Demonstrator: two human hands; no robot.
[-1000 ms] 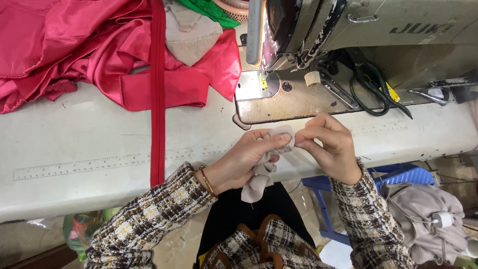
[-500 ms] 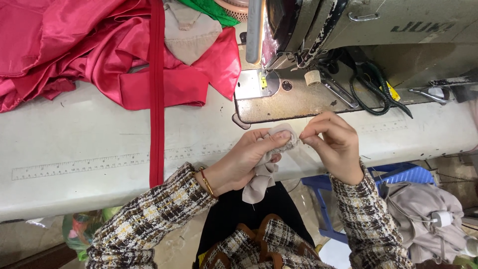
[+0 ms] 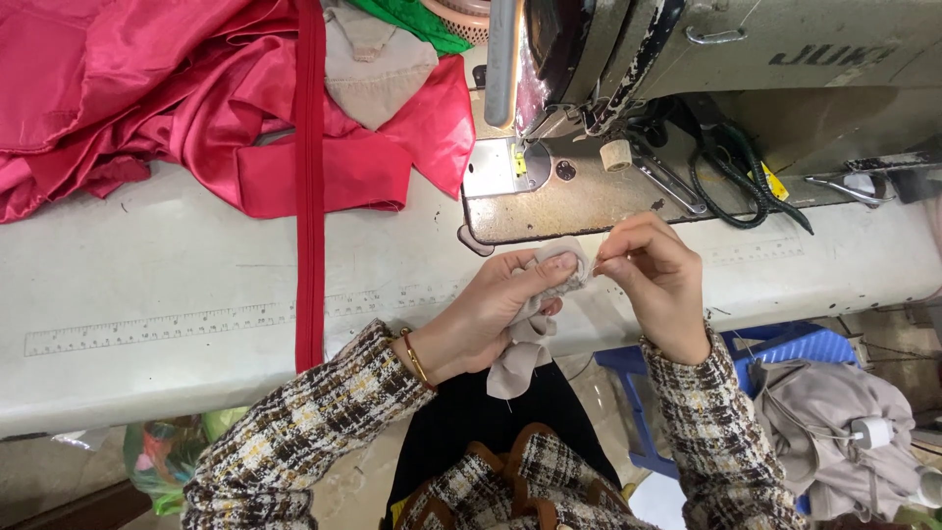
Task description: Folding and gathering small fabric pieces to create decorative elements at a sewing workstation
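Observation:
My left hand (image 3: 491, 309) grips a small beige fabric piece (image 3: 525, 344) at the front edge of the white sewing table (image 3: 177, 265); the cloth's tail hangs down below the fingers. My right hand (image 3: 657, 280) pinches the top edge of the same fabric piece with thumb and forefinger, right beside the left thumb. Both hands sit just in front of the metal bed plate (image 3: 569, 201) of the grey sewing machine (image 3: 706, 59).
Red satin cloth (image 3: 147, 98) is heaped at the table's back left, with a red zipper strip (image 3: 310, 196) running across the table toward me. Green-handled scissors (image 3: 726, 177) lie on the machine bed. A blue stool (image 3: 775, 348) and grey cloth (image 3: 834, 422) sit at lower right.
My right hand has shifted slightly away from the left, its fingertips now pinching at the fabric's edge. The left hand and cloth stay almost still.

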